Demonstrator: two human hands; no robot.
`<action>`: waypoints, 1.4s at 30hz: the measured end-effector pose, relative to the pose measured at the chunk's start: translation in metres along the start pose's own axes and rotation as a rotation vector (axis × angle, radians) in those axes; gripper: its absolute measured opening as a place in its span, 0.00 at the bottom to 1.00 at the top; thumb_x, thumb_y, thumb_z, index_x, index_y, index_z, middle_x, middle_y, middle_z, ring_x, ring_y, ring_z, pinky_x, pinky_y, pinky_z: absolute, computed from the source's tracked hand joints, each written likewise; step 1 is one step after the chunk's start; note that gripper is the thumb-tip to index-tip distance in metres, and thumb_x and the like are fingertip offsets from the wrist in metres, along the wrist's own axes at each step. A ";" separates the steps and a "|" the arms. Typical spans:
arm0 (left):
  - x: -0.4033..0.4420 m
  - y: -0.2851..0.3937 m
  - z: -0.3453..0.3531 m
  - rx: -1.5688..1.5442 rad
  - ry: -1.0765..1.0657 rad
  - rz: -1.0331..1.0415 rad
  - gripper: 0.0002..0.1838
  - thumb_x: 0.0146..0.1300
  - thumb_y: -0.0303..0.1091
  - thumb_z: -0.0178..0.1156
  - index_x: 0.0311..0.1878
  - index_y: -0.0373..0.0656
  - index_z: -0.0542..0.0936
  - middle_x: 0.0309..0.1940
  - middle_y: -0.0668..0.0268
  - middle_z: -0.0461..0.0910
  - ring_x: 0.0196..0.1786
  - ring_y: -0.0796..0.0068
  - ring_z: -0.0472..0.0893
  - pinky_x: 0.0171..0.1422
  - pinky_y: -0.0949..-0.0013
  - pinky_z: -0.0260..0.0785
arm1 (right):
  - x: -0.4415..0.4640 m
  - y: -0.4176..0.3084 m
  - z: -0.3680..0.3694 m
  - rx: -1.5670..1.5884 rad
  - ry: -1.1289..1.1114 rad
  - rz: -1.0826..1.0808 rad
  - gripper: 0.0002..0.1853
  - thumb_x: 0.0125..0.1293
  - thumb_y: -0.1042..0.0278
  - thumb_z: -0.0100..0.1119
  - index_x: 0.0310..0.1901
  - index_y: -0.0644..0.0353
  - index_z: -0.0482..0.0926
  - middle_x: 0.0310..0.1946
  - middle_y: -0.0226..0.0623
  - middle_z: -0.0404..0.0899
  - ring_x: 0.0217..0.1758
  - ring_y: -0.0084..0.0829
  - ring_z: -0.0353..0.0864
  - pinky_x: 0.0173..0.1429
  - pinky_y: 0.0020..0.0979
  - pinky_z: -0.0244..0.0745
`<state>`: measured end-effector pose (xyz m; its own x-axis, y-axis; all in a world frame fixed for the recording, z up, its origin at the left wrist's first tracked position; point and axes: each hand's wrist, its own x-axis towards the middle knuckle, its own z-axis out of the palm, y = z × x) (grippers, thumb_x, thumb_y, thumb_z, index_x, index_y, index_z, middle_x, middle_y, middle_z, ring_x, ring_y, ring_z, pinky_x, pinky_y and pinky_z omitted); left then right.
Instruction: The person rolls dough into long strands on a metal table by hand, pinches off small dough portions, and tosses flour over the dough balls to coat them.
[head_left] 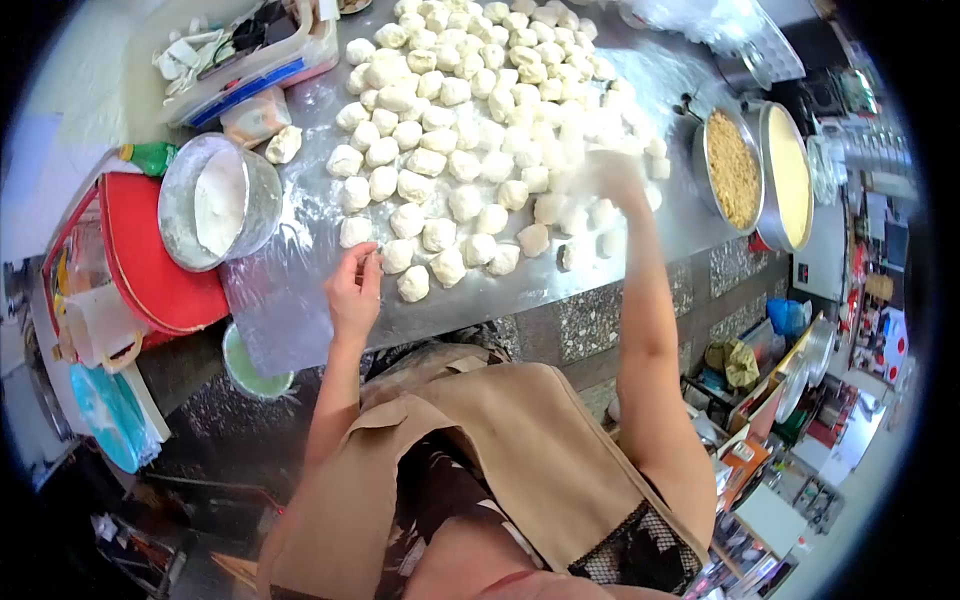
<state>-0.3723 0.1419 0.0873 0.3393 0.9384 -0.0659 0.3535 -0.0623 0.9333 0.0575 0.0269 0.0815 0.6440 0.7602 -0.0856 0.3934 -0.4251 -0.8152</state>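
Many pale dough balls cover the metal table in loose rows. My left hand is at the near left of the rows, its fingers curled and drawn together. Their tips are close to a dough ball; whether they touch it or hold anything I cannot make out. Over the right side of the rows is my right hand, smeared by motion and washed out by glare. Its fingers and anything in them cannot be told apart from the dough balls below.
At the left stands a metal bowl of white flour beside a red lid-like panel. A plastic bin is at the back left. On the right are a pan of brown crumbly filling and a pan of pale yellow contents.
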 end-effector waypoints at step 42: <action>0.055 0.000 0.014 -0.304 0.121 -0.123 0.09 0.72 0.36 0.52 0.40 0.40 0.74 0.30 0.66 0.79 0.28 0.83 0.75 0.29 0.80 0.65 | 0.142 0.002 0.098 -0.516 0.252 -0.112 0.16 0.54 0.72 0.63 0.47 0.53 0.83 0.29 0.35 0.82 0.34 0.35 0.82 0.45 0.38 0.77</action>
<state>-0.3414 0.1891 0.0785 0.1979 0.9672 -0.1591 0.1029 0.1409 0.9847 0.0854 0.1823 0.0111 0.6913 0.7008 0.1758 0.6963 -0.5812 -0.4211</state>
